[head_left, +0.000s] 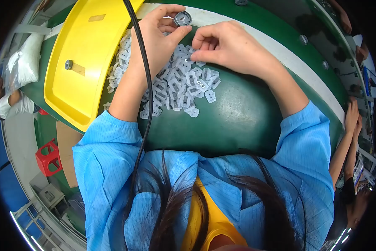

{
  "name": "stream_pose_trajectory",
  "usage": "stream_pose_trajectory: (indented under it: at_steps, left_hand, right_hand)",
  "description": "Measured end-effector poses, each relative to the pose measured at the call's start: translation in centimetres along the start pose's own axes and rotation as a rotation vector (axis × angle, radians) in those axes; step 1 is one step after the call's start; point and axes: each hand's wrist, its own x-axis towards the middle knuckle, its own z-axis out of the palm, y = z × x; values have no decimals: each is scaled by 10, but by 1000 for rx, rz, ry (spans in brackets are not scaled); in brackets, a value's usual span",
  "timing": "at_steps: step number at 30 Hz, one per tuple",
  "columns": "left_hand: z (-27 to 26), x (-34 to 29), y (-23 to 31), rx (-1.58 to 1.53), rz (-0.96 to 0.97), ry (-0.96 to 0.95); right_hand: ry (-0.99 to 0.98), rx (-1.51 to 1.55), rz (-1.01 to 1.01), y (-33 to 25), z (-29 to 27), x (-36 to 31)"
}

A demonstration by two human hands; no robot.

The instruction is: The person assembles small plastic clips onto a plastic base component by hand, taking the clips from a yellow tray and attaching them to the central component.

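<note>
Head view, from left to right: a white plastic bag (27,62) lies at the far left edge of the green desk (238,121), and below it a red crate (48,157) stands on the floor. Next comes a yellow tray (81,62), tilted, with a small grey round part (68,64) resting on its inner face. A black cable (145,75) runs down across the tray's corner and over the left forearm. The left hand (154,42) is raised just beyond the heap of small pale grey plastic clips (175,83); its fingers (171,26) pinch a grey metal ring part (182,18) between thumb and forefinger, just above the desk's white edge strip (280,50). The heap spreads over the desk between and beneath both hands. The right hand (229,46) rests on the heap's far right side, its fingers (202,42) curled together on the clips; whether they hold one cannot be told. Blue sleeves (305,142) cover both arms. At the far right, another person's forearm (349,134) reaches along the desk's edge.
</note>
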Motion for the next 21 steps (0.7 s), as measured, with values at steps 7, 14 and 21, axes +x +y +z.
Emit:
stream_pose_trajectory:
  at_steps: [7, 14, 21]
  left_hand:
    - [11, 2, 2, -3, 164, 193]
    - [10, -4, 14, 224, 392, 233]
    - [10, 0, 14, 294, 575, 218]
  right_hand:
    - [391, 564, 45, 7, -10, 13]
    - [337, 339, 105, 5, -3, 14]
    - [304, 552, 127, 11, -9, 14]
